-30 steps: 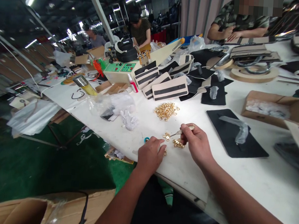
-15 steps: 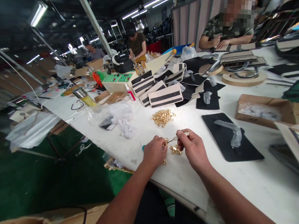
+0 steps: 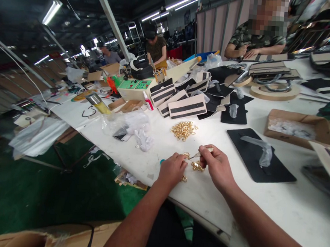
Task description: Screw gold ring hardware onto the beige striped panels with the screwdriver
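Note:
My right hand (image 3: 217, 168) grips a small pale-handled tool with a thin metal tip (image 3: 198, 154); whether it is a screwdriver or an awl I cannot tell. Its tip points left, at the fingers of my left hand (image 3: 172, 170). Those fingers are pinched together around a small gold metal fitting (image 3: 186, 154), partly hidden by them. Between my hands lies a small cluster of gold fittings (image 3: 197, 166), and more gold pieces (image 3: 184, 178) show beside my left wrist. Farther back is a larger heap of gold fittings (image 3: 183, 130). A teal round object (image 3: 162, 161) peeks out behind my left hand.
On the white table (image 3: 204, 205), a black panel with clear plastic (image 3: 244, 151) lies to the right, near a cardboard box (image 3: 296, 136). Striped beige panels (image 3: 188, 106) are piled behind the gold heap. Crumpled plastic (image 3: 136, 123) lies left. A co-worker (image 3: 252, 43) sits across.
The whole view has shifted slightly, so things appear a little farther right and lower. Both hands keep nearly the same pose, with the tool tip still at my left fingers.

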`<state>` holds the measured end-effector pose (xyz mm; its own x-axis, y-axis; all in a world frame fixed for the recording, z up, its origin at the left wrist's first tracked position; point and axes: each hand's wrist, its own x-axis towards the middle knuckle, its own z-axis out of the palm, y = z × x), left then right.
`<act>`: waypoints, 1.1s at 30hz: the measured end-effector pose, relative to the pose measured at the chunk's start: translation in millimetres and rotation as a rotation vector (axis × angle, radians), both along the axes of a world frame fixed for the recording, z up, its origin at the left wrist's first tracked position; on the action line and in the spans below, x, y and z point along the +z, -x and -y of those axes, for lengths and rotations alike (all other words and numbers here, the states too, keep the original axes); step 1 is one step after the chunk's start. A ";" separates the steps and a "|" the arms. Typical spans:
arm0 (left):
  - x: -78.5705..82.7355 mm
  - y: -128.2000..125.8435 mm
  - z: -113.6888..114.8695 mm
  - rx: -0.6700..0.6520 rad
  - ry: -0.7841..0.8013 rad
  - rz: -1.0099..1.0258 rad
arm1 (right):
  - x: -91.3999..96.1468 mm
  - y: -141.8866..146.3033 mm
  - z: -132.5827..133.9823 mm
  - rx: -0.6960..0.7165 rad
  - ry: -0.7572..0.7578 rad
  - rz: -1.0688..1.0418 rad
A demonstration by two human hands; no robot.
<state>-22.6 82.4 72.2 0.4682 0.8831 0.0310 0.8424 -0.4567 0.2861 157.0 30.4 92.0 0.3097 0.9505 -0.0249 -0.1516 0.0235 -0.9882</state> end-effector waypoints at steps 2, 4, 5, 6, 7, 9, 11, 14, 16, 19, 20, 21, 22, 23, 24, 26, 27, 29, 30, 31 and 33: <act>0.9 3.2 -0.8 -0.019 0.025 0.009 | -1.7 1.3 -0.5 0.008 0.006 0.002; 1.7 5.5 -2.4 -0.049 0.053 0.020 | -3.2 2.7 -1.3 0.013 0.014 0.004; 1.9 6.2 -3.5 -0.060 0.066 0.028 | -3.8 3.2 -1.7 0.014 0.016 0.000; 1.7 6.5 -4.7 -0.066 0.077 0.039 | -4.1 3.7 -2.0 0.016 0.018 -0.007; 1.3 6.7 -6.0 -0.064 0.088 0.052 | -4.3 4.0 -2.3 0.017 0.020 -0.016; -0.4 6.7 -8.5 -0.049 0.108 0.087 | -3.9 4.3 -2.5 0.021 0.024 -0.021; -2.0 7.3 -9.8 -0.030 0.125 0.135 | -2.9 4.2 -2.1 0.020 0.022 0.002; -0.5 10.9 -6.5 0.003 0.144 0.232 | -2.2 4.9 -0.4 0.012 0.007 0.061; 4.4 15.1 -0.2 0.032 0.152 0.299 | -3.4 6.6 1.0 0.010 -0.002 0.092; 14.6 22.2 13.0 0.064 0.174 0.446 | -7.3 10.5 3.5 0.022 -0.015 0.149; 17.5 24.1 17.3 0.071 0.179 0.498 | -8.6 11.8 4.4 0.026 -0.021 0.167; 19.9 25.8 21.2 0.078 0.182 0.543 | -9.8 13.0 5.4 0.033 -0.027 0.183; 21.5 27.0 24.5 0.085 0.179 0.576 | -10.6 14.1 6.4 0.041 -0.033 0.195; 22.4 27.9 27.2 0.090 0.174 0.596 | -11.1 15.0 7.4 0.046 -0.041 0.202; 22.7 28.4 29.3 0.096 0.169 0.612 | -11.1 15.7 8.4 0.052 -0.051 0.206; 22.1 28.4 31.9 0.102 0.162 0.637 | -10.5 16.6 9.8 0.063 -0.074 0.210; 21.7 28.0 32.6 0.102 0.160 0.646 | -10.1 16.9 10.3 0.065 -0.086 0.210; 21.1 26.9 33.6 0.098 0.153 0.658 | -9.4 17.3 10.7 0.074 -0.102 0.207; 21.1 26.3 33.9 0.095 0.146 0.662 | -9.3 17.4 10.8 0.078 -0.105 0.206; 21.3 25.8 34.3 0.092 0.138 0.663 | -9.4 17.4 10.7 0.080 -0.108 0.205; 21.7 25.1 34.9 0.090 0.124 0.661 | -9.9 17.2 10.5 0.083 -0.108 0.203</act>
